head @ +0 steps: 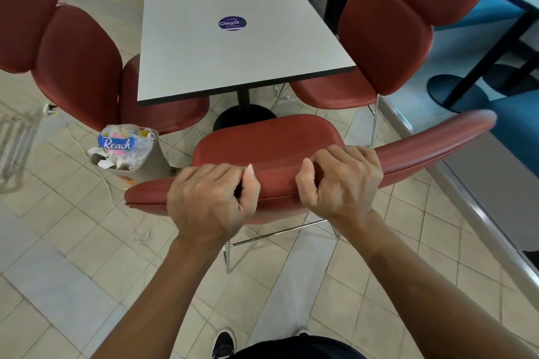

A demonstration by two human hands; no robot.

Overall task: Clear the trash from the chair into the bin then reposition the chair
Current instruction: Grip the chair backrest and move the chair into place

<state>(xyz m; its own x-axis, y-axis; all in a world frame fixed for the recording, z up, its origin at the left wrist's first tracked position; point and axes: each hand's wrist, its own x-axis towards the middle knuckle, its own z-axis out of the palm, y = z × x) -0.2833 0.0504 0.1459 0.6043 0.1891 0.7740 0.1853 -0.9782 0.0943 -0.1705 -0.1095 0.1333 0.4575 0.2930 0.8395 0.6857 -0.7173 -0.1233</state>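
Note:
A red padded chair (271,140) stands in front of me, facing the table, its seat bare. My left hand (210,198) and my right hand (341,181) both grip the top edge of its backrest, fingers curled over the front and thumbs behind. To the left of the chair, on the floor, sits a small bin (125,148) stuffed with crumpled plastic wrappers and paper, a blue "Reach" label on top.
A white square table (233,46) on a black pedestal stands just beyond the chair. Other red chairs (78,67) surround it on the left, right and far side. A blue bench and a second table lie to the right. Thin cords trail over the tiled floor at left.

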